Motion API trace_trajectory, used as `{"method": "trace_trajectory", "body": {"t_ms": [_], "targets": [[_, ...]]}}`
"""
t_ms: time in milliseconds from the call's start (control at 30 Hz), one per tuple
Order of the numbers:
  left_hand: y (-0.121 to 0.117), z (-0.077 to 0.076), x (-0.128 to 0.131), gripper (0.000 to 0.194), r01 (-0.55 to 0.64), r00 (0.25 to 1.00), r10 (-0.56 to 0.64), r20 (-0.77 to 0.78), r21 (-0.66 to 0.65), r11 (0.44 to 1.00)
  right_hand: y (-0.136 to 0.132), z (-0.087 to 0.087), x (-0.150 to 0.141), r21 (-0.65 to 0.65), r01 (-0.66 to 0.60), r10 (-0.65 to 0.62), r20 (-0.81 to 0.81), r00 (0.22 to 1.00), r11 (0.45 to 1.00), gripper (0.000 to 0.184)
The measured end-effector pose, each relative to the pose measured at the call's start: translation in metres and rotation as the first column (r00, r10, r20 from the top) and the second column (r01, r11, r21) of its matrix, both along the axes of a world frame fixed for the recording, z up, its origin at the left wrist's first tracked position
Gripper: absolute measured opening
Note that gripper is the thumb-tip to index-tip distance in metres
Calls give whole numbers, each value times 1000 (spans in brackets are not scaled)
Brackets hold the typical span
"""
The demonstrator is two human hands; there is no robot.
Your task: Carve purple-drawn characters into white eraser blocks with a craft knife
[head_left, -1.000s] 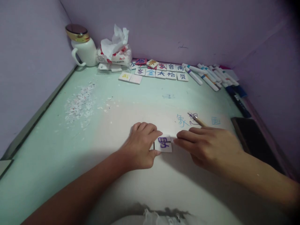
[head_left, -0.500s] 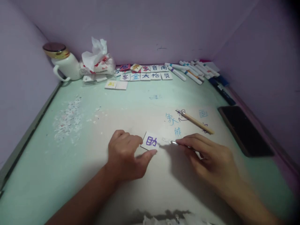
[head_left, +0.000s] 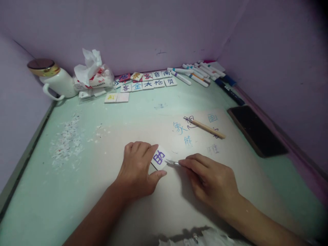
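Between the thumb and fingers of my left hand (head_left: pixel 139 167) is a small white square tile (head_left: pixel 159 158) with a purple character drawn on it. It sits turned at an angle on the pale board. My right hand (head_left: pixel 211 177) is closed round a craft knife (head_left: pixel 174 163). The thin blade points left and its tip is at the tile's right edge; whether it touches I cannot tell. Beyond my right hand a wooden-handled tool (head_left: pixel 207 128) with a metal tip lies across characters written on the board.
White shavings (head_left: pixel 67 143) lie on the left. At the back stand a white lidded mug (head_left: pixel 60 82) and a tissue pack (head_left: pixel 94 78). Several character tiles (head_left: pixel 148 85) and markers (head_left: pixel 197 73) line the wall. A dark phone (head_left: pixel 256 131) lies on the right.
The tile has turned anticlockwise in my left hand. My right hand has brought the knife blade from a gap up to the tile's edge. The whole view has shifted slightly.
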State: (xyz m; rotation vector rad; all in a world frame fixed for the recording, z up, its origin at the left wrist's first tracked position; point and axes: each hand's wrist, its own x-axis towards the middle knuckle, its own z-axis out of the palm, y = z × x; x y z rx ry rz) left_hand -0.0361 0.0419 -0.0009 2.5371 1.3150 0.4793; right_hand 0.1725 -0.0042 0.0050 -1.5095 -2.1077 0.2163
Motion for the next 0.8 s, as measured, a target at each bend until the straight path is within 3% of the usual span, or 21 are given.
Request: {"method": "trace_trajectory", "body": {"t_ms": [333,800], "targets": [[-3,-1,4,50,-23,999,24,-21,64,998,-4,-1,-7,56,40,-43,64,997,998,29],[-2,-2,4,45,-27,999,26,21,54,998,0,0,-14,49,18,-23,106,994,999,28]]}}
